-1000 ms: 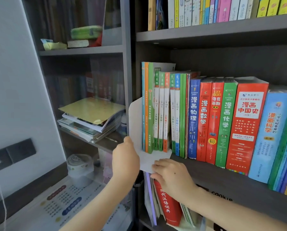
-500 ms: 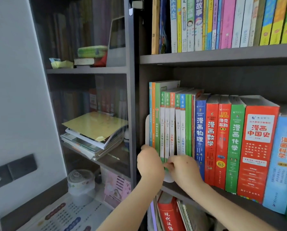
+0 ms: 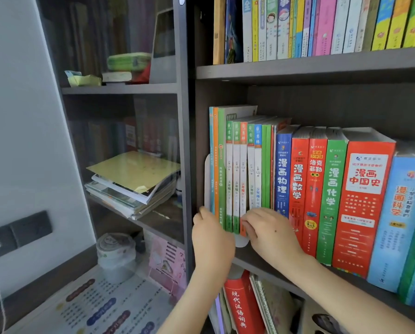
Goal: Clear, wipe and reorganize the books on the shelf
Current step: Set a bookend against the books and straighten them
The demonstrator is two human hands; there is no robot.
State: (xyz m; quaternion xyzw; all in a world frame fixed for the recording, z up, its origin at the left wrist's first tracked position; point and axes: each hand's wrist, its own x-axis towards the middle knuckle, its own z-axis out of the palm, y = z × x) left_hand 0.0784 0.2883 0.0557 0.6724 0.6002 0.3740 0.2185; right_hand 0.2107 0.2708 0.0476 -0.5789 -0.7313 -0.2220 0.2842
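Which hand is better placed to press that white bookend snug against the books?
Probably left. The left hand is at the upright plate of the white bookend, at the row's end; the right hand lies across the thin books low down.

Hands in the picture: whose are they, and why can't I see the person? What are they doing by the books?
There is no machine here. A person wears a camera on their head, looking forward and down, so you see only their own two arms reaching in from the bottom. The picture shows a dark bookcase. On the middle shelf books stand upright in a row: thin books on the left, thick books to the right. At the row's left end stands a white bookend, a bent plate that keeps books from falling. The left hand seems to hold its upright part low down. The right hand has bent fingers against the bottoms of the thin books, above the bookend's flat foot; whether it grips anything I cannot tell.
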